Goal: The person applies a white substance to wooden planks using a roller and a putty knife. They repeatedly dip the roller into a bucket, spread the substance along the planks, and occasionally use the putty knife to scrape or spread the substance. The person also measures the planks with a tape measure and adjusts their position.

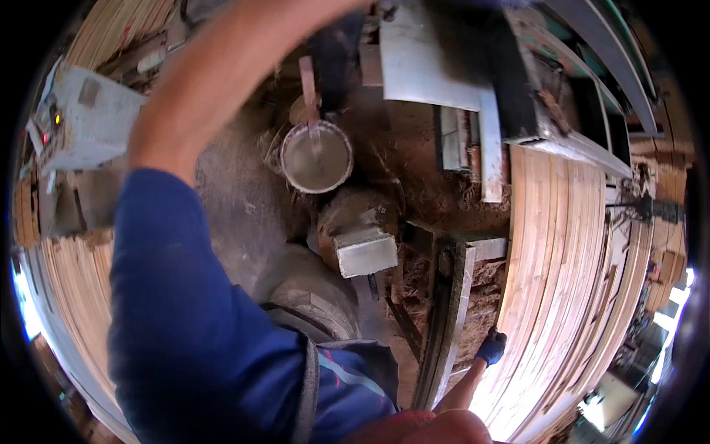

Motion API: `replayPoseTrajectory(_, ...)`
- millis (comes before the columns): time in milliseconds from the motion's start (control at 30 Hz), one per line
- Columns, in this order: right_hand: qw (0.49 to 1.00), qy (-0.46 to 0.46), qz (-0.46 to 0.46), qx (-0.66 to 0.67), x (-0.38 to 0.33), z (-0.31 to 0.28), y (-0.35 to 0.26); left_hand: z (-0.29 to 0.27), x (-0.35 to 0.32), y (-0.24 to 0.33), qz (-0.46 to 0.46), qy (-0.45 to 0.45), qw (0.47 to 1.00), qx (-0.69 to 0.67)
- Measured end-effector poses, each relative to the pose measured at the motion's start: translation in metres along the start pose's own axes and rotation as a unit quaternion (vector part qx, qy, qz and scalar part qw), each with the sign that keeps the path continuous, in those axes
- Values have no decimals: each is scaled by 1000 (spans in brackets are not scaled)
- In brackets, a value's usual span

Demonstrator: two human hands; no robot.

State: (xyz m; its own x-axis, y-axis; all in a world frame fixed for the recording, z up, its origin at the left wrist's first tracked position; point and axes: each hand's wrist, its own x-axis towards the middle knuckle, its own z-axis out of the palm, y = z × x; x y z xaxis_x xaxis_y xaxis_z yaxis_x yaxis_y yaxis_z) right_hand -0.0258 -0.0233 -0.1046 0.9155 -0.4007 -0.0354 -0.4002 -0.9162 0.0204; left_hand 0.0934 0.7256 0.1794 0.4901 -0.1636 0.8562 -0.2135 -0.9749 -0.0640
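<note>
My left arm, in a blue sleeve with a bare forearm (200,81), reaches up across the left side and leaves by the top edge. The hand itself lies beyond that edge. Down at the lower right, my right hand (491,347) wears a dark blue glove and looks closed. It sits against the near left edge of a long row of pale wooden boards (551,244). Whether it grips a board or something smaller cannot be made out. At the top, a flat grey metal plate (425,59) belongs to a machine.
A round bucket (347,166) of greyish liquid, with a wooden stick (308,85) in it, stands at centre. Below it is a pale block-shaped object (366,255). A metal frame (455,318) runs beside the boards. A grey control box (92,111) with small lights stands left.
</note>
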Motion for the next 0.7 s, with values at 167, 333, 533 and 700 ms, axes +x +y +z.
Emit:
replayPoseTrajectory(167, 995, 12, -22, 92, 27, 21, -8, -17, -298, 122, -232, -254, 928, -143)
replayPoseTrajectory(333, 979, 12, -18, 204, 34, 12, -69, -51, -582, 235, -454, -480, 696, -282)
replayPoseTrajectory(533, 983, 16, -10, 183, 67, 14, -128, -94, -682, 255, -454, -612, 583, -280)
replayPoseTrajectory(700, 984, 5, -22, 174, 68, 8, -201, -95, -692, 256, -503, -605, 553, -274)
